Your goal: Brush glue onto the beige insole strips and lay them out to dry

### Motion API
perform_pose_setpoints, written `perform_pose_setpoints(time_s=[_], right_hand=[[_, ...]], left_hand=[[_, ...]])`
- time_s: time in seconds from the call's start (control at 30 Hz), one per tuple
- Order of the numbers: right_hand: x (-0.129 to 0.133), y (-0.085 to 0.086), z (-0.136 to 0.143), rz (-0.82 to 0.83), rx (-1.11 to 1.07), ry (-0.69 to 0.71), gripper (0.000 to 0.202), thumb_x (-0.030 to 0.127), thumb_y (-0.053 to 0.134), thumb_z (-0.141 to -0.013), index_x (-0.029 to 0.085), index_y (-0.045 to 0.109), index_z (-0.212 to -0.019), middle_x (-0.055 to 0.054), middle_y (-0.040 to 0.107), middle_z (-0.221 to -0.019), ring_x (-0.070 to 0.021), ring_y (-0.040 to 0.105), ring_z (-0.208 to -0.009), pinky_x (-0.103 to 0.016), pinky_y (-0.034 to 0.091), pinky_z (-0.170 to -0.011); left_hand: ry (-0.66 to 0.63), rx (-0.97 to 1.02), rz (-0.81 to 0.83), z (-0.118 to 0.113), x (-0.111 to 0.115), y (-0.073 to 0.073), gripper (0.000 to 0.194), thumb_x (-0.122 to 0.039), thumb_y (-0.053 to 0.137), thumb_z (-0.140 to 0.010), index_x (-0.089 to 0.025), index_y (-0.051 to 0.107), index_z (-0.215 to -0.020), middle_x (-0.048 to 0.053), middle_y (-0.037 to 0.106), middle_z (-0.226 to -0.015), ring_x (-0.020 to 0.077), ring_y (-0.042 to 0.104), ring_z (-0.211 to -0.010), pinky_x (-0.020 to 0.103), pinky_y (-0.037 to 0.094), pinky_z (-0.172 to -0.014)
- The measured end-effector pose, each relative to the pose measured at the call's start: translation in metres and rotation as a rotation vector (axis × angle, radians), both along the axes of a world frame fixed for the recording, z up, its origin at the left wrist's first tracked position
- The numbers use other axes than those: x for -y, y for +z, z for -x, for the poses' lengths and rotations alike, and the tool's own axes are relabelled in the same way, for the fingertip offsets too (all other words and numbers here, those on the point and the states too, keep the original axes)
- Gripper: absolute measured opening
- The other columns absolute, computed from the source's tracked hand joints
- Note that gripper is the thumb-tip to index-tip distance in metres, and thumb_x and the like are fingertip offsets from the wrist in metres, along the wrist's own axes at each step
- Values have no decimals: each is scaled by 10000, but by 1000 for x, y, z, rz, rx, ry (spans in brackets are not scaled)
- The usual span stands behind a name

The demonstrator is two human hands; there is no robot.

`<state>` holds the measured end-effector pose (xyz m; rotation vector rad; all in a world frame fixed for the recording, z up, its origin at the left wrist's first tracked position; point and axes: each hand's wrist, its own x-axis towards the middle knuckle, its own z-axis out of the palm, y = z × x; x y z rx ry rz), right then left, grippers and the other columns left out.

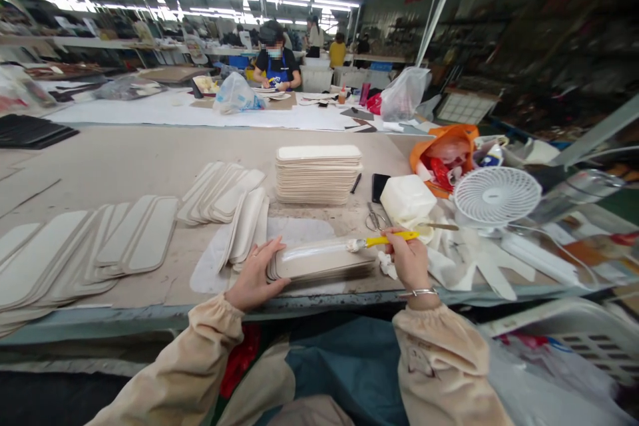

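My right hand (407, 258) is closed round the yellow handle of a paintbrush (382, 239). The brush's white-coated bristles rest on the top piece of a low stack of long, rounded beige panels (324, 265). A wet white streak of what looks like glue runs along that top panel. At the stack's left end lies my left hand (259, 269), fingers spread and thumb along the near edge, steadying or touching it. Just beyond my left hand, several loose panels (244, 223) lean over one another on a whitish sheet (204, 263).
A tall, neat panel stack (318, 173) stands behind. Fanned panels (150, 233) cover the left side. To the right are scissors (375, 218), a phone (380, 186), a white block-shaped container (408, 196), a fan (496, 196) and an orange bag (444, 150). A co-worker (277, 63) sits across the table.
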<state>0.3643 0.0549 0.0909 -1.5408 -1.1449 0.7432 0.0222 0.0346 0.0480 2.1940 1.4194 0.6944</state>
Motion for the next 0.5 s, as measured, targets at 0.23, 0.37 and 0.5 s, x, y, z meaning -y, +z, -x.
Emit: perform_pose_setpoints(time_s=[0.23,0.37,0.5], right_hand=[[10,7,-16,-47,168,-116,275,413,503,-749,185,645,-691,-15,569,-575,-183,538,-626,-290,432,-653],[13,7,-13,-108,231,-138,274,410,505,-769,189,666,-755,-15,569,-588,-189,543,-640,-298,424,-649],[14,3,15,-138,-112,-18,263,419,574,-762,174,650,-820,21,527,-543,-135,463,-496,-262,364,-495]], left_hand=[[9,4,0,-1,-1,0,842,-382,649,-760,-185,270,-1486,143,542,-1366,343,426,-1328,609,178,-1154],[20,16,8,-1,0,1,860,-399,664,-749,-207,273,-1491,137,535,-1376,347,420,-1335,610,183,-1155],[12,31,12,-2,1,4,939,-456,700,-727,-171,247,-1499,179,494,-1413,362,390,-1355,614,195,-1147]])
